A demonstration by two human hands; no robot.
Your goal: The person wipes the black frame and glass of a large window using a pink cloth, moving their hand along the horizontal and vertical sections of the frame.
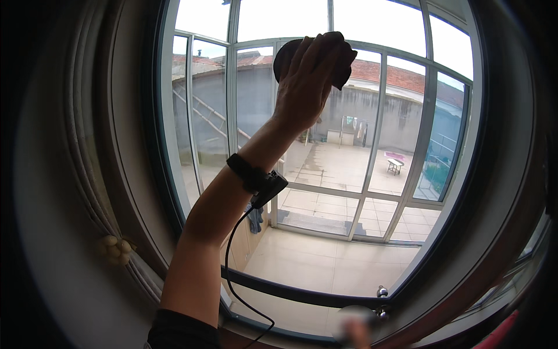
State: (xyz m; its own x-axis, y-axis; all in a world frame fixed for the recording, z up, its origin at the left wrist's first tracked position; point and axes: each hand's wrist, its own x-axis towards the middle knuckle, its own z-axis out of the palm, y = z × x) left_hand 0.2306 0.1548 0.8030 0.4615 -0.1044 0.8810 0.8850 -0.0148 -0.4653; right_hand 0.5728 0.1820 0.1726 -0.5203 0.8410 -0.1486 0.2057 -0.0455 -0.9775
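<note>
My left hand is raised high and presses a dark, crumpled cloth to the upper part of the glass pane before me. Its fingers are spread over the cloth. A black strap with a small device sits on my left forearm, and a black cable hangs from it. Low in the picture, a blurred hand, seemingly my right hand, is beside a blurred round shape near the metal handle. Whether it holds anything is not clear.
A dark crossbar spans the frame below the pane. On the left hangs a tied curtain with a round-beaded tieback. Beyond the glass are a tiled floor, a framed window wall and a yard with a small stool.
</note>
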